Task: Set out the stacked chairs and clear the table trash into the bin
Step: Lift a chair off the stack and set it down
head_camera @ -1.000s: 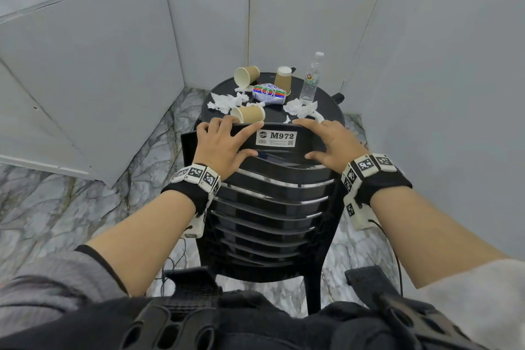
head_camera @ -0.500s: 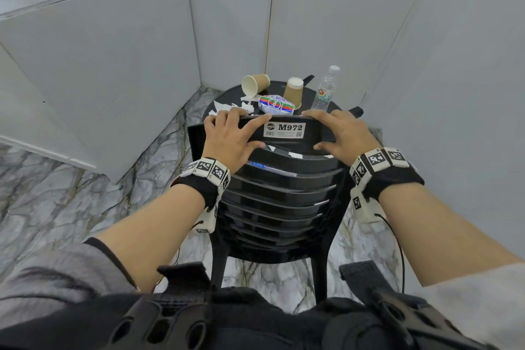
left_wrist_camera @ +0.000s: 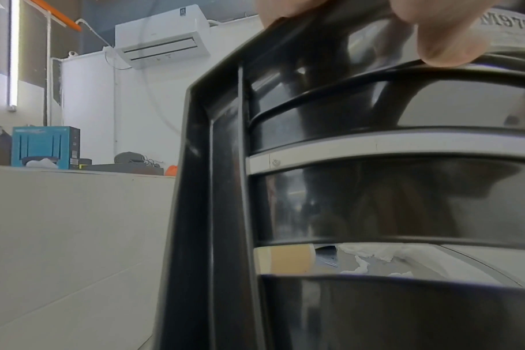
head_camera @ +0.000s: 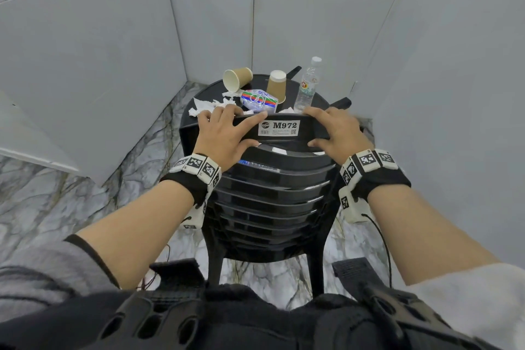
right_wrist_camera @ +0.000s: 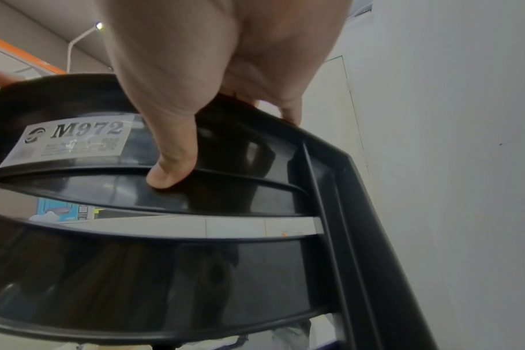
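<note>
Gripped top glossy black slatted plastic chair (head_camera: pixel 279 133) of the near stack by its backrest rail: left hand (head_camera: pixel 224 136) and right hand (head_camera: pixel 338 131) curled over it. Stood upright, long axis vertical, seat facing the far round black table (head_camera: pixel 324 99). Likely risk: legs snagging lower chairs, jolting clear plastic bottle (head_camera: pixel 308 85) over.

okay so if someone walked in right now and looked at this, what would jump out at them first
Probably the left hand and right hand gripping the top backrest of the stacked black chairs, right at its white M972 label. Just behind sits a round black table littered with paper cups, tissues and a water bottle.
</note>
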Demonstrator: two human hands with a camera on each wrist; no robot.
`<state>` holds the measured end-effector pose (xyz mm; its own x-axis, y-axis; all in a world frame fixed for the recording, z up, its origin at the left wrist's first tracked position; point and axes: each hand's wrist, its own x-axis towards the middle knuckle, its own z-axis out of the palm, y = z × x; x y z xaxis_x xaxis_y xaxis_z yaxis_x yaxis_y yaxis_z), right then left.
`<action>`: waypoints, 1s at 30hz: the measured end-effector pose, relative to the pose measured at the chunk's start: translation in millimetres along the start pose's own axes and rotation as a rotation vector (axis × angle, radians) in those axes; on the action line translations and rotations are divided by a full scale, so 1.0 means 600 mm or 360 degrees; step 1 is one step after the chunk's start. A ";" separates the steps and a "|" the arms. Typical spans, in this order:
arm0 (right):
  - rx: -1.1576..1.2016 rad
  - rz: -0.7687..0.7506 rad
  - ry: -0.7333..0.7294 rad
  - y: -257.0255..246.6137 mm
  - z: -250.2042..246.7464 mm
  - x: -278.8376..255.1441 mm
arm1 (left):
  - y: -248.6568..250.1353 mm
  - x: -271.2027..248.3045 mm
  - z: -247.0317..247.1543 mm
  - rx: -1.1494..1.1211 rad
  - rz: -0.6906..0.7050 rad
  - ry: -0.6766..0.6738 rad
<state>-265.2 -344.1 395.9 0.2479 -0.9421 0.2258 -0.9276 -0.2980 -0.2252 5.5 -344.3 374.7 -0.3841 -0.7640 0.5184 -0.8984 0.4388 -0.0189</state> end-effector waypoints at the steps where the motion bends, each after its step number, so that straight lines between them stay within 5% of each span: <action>1: 0.0002 -0.0010 0.0004 -0.001 -0.001 0.001 | -0.002 -0.002 -0.003 -0.0008 -0.0002 0.0018; 7: 0.0029 -0.0048 0.0098 -0.017 -0.008 0.031 | -0.025 0.009 -0.014 -0.0027 -0.0070 0.0055; 21: 0.0087 0.0104 0.0034 0.011 0.019 0.064 | -0.045 0.067 0.019 -0.0232 -0.0040 -0.0259; 30: 0.0156 0.0085 0.0095 -0.011 0.014 0.015 | -0.078 0.036 -0.007 -0.1102 -0.0326 -0.0324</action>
<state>-254.3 -351.6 391.4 0.1790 -0.9472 0.2662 -0.9066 -0.2639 -0.3294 40.0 -379.2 390.6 -0.3158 -0.9053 0.2840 -0.6424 0.4243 0.6382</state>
